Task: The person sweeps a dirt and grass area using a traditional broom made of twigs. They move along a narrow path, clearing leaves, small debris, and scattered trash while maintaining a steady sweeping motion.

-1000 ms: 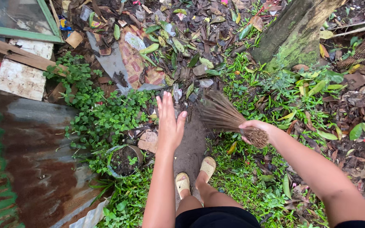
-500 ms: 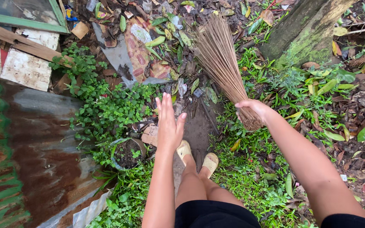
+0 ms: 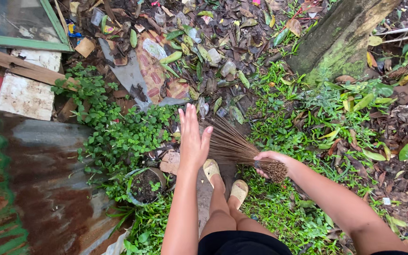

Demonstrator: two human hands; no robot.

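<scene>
My right hand (image 3: 270, 161) grips the bound end of a brown stick broom (image 3: 230, 141). Its thin bristles fan out to the left and away from me, low over the dirt near my feet. My left hand (image 3: 192, 137) is held out flat with the fingers stretched apart, and it holds nothing. The bristle tips lie right beside its thumb; whether they touch it I cannot tell. Below the hands my two feet in pale sandals (image 3: 225, 178) stand on a bare dirt strip.
A rusty corrugated metal sheet (image 3: 34, 189) fills the left side. A small round pot (image 3: 145, 185) sits among green weeds. Dead leaves, plastic scraps and a patterned sheet (image 3: 154, 71) litter the ground ahead. A mossy tree trunk (image 3: 341, 40) rises at top right.
The broom has swung down from pointing up and away to lying low toward the left, beside my left hand. My left hand stays spread open.
</scene>
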